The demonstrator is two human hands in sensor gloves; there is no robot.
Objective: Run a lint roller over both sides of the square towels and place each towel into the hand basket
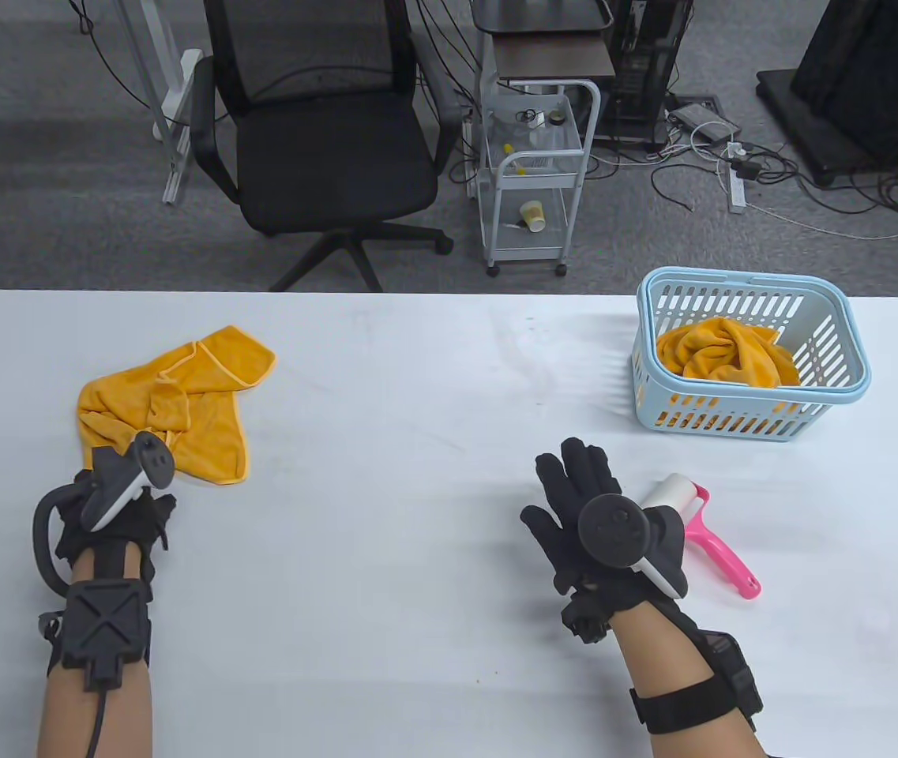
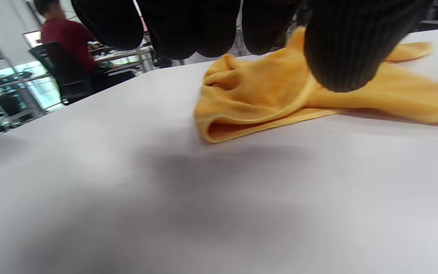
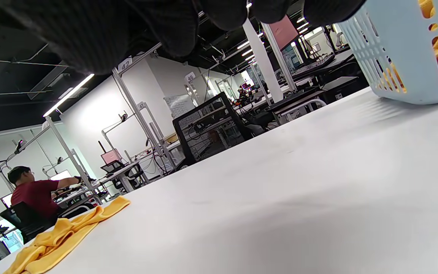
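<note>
Two orange towels are out: one crumpled towel [image 1: 172,407] lies on the left of the white table [image 1: 417,474], the other bunched towel [image 1: 725,351] sits inside the light blue hand basket [image 1: 749,355] at the far right. The left hand [image 1: 113,513] hovers at the near edge of the crumpled towel, its fingers [image 2: 337,49] hanging loosely curled, grasping nothing. The right hand [image 1: 595,513] lies spread and released, just left of the pink-handled lint roller [image 1: 693,525], which rests on the table near the basket.
</note>
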